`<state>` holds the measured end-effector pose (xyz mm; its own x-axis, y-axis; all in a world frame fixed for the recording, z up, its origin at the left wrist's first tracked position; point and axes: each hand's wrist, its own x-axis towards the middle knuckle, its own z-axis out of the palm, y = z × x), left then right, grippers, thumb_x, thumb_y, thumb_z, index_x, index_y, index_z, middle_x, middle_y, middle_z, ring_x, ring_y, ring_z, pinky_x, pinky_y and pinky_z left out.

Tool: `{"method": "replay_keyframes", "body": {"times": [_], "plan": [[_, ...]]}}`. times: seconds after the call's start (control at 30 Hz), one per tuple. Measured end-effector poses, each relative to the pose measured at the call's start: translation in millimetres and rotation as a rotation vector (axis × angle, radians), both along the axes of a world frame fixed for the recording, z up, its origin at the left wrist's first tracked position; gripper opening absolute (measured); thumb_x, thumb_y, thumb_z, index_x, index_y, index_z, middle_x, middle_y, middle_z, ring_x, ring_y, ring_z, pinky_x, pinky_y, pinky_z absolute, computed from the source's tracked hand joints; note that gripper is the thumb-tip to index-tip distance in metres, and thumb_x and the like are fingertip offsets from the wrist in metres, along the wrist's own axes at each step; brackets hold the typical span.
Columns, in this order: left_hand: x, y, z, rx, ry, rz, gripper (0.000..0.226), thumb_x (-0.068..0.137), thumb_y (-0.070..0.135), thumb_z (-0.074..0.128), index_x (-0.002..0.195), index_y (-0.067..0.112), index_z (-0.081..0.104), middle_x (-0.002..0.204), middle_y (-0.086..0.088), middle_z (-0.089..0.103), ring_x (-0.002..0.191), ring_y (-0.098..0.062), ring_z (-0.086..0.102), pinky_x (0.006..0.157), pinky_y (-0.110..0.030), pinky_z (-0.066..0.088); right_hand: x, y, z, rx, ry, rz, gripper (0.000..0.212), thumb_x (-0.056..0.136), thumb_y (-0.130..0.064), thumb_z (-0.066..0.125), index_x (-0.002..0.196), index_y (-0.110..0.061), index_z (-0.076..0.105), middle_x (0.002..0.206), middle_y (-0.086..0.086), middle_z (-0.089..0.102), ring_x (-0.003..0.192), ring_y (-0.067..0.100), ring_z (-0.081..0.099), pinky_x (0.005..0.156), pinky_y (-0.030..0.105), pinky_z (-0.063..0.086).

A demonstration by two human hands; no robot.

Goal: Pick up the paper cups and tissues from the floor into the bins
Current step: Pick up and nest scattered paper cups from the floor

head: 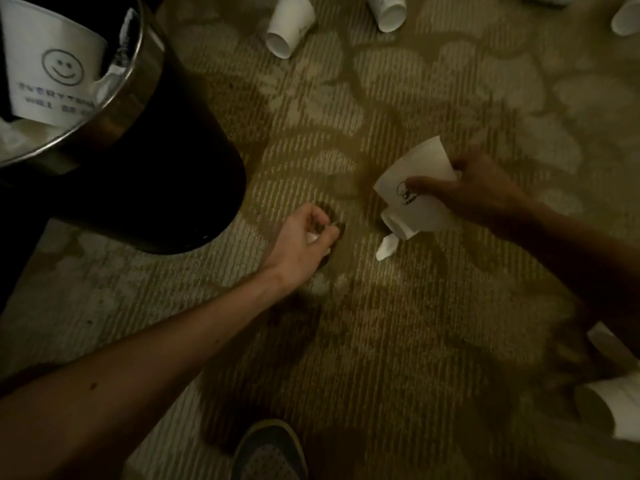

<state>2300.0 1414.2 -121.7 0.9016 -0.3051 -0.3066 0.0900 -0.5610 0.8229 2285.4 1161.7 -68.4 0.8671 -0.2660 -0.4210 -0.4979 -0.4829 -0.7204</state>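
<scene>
Paper cup (415, 206) pinched by thumb and fingers of right hand (481, 192); tissue wad (312, 238) enclosed in curled left hand (296, 242), near bin (166, 174).

Shoe (270, 452): dark speckled mesh upper with a paler sole edge, toe pointing away from the camera, heel cut off by the bottom frame edge, standing flat on the carpet (398, 98). Carpet spreads out from the shoe on every side: olive-tan, finely ribbed, with large pale leaf-like shapes. Light is dim; a dark shadow patch lies just beyond the shoe's toe.
</scene>
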Motion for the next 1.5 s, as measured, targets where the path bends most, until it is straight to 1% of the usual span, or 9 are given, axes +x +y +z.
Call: {"method": "replay_keyframes", "body": {"times": [0.1, 0.2, 0.37, 0.63, 0.77, 1.03, 1.2, 1.33, 1.5], "plan": [[-3.7, -22.1, 1.1, -0.007, 0.055, -0.046, 0.009, 0.094, 0.034, 0.065, 0.093, 0.027, 0.059, 0.088, 0.005, 0.066, 0.075, -0.007, 0.067, 0.07, -0.033, 0.058, -7.5, -7.6, -8.7, 0.1, 0.037, -0.091, 0.019, 0.082, -0.034, 0.075, 0.09, -0.018, 0.067, 0.081, -0.009, 0.065, 0.061, -0.003, 0.067, 0.045, 0.014, 0.048], [-7.3, -44.6, -4.9, 0.027, 0.071, -0.104, 0.011, 0.094, 0.034, 0.064, 0.091, 0.025, 0.058, 0.088, 0.007, 0.061, 0.08, -0.011, 0.06, 0.072, -0.033, 0.051, -9.5, -11.7, -14.4, 0.139, 0.02, -0.178, 0.016, 0.083, -0.029, 0.076, 0.077, -0.021, 0.063, 0.076, -0.011, 0.063, 0.05, -0.013, 0.06, 0.04, 0.009, 0.043], [-9.0, -72.8, -19.1, 0.086, 0.105, -0.211, 0.024, 0.094, 0.042, 0.063, 0.102, 0.02, 0.055, 0.094, 0.001, 0.061, 0.088, -0.017, 0.058, 0.071, -0.034, 0.046, -14.0, -17.9, -17.5, 0.149, -0.006, -0.208, 0.031, 0.084, -0.029, 0.075, 0.106, -0.009, 0.068, 0.087, -0.007, 0.066, 0.064, -0.003, 0.064, 0.045, 0.011, 0.048], [-17.4, -82.0, -30.8, 0.292, -0.274, -0.428, 0.017, 0.093, 0.037, 0.064, 0.086, 0.025, 0.054, 0.088, 0.008, 0.053, 0.081, -0.013, 0.054, 0.062, -0.03, 0.038, -35.7, -34.5, -20.9, 0.148, -0.071, -0.206, 0.062, 0.085, -0.025, 0.074, 0.139, -0.015, 0.046, 0.12, 0.003, 0.06, 0.099, 0.016, 0.063, 0.061, 0.021, 0.053], [-19.3, -80.8, -32.3, 0.308, -0.258, -0.445, 0.019, 0.097, 0.035, 0.058, 0.084, 0.024, 0.052, 0.093, 0.004, 0.05, 0.084, -0.016, 0.051, 0.067, -0.032, 0.039, -44.7, -35.5, -18.9, 0.169, -0.094, -0.214, 0.056, 0.085, -0.021, 0.075, 0.134, -0.011, 0.05, 0.104, -0.005, 0.06, 0.089, 0.005, 0.062, 0.052, 0.013, 0.051], [-35.2, -100.0, -1.7, -0.111, 0.181, 0.076, 0.024, 0.1, 0.035, 0.054, 0.08, 0.023, 0.055, 0.076, -0.001, 0.058, 0.066, -0.011, 0.053, 0.054, -0.024, 0.04, -67.4, -25.1, -14.7, 0.204, -0.057, -0.272, 0.046, 0.088, -0.022, 0.07, 0.13, -0.009, 0.055, 0.103, -0.004, 0.062, 0.083, 0.003, 0.06, 0.058, 0.016, 0.051], [-44.5, -112.1, 31.7, -0.251, 0.334, 0.146, 0.025, 0.104, 0.037, 0.044, 0.087, 0.02, 0.051, 0.082, -0.003, 0.058, 0.063, -0.013, 0.05, 0.046, -0.025, 0.04, -72.3, -4.1, 5.4, 0.317, -0.036, -0.353, 0.039, 0.093, -0.018, 0.063, 0.128, -0.002, 0.056, 0.119, 0.012, 0.066, 0.102, 0.022, 0.065, 0.087, 0.039, 0.056], [-27.4, -98.2, 69.6, -0.261, 0.169, 0.195, 0.023, 0.102, 0.03, 0.048, 0.084, 0.018, 0.047, 0.089, -0.006, 0.056, 0.079, -0.023, 0.055, 0.061, -0.034, 0.048, -58.6, 15.0, 38.4, 0.385, -0.098, -0.318, 0.034, 0.098, -0.022, 0.056, 0.126, -0.001, 0.059, 0.115, 0.011, 0.068, 0.097, 0.021, 0.067, 0.075, 0.032, 0.055], [24.2, -48.4, 154.7, -0.131, -0.214, 0.189, 0.026, 0.097, 0.034, 0.054, 0.076, 0.022, 0.046, 0.062, 0.012, 0.052, 0.053, 0.0, 0.045, 0.05, -0.021, 0.039, -10.2, 54.2, 99.7, 0.523, -0.234, -0.253, 0.019, 0.101, -0.029, 0.052, 0.091, -0.015, 0.06, 0.082, -0.006, 0.069, 0.06, 0.002, 0.069, 0.047, 0.019, 0.053]]}}
